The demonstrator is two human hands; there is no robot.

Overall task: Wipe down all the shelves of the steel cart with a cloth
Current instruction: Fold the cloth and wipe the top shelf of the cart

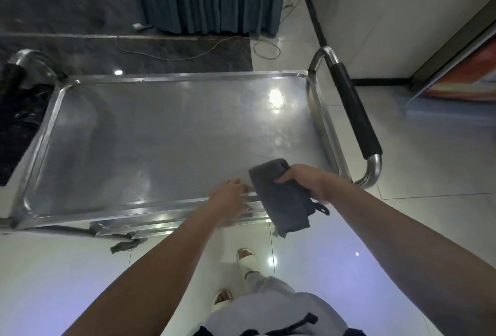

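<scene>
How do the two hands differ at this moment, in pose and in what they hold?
The right hand grips the folded grey cloth; the left hand holds nothing. The right hand's fingers are curled round the cloth; the left hand's are spread, reaching toward it. Both are over the near rim of the cart's top shelf.

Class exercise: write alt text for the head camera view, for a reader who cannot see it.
Seen from above, a person's right hand grips a folded grey cloth over the near edge of a steel cart's top shelf, while the open left hand reaches beside it. A black-padded handle is on the cart's right end.
</scene>
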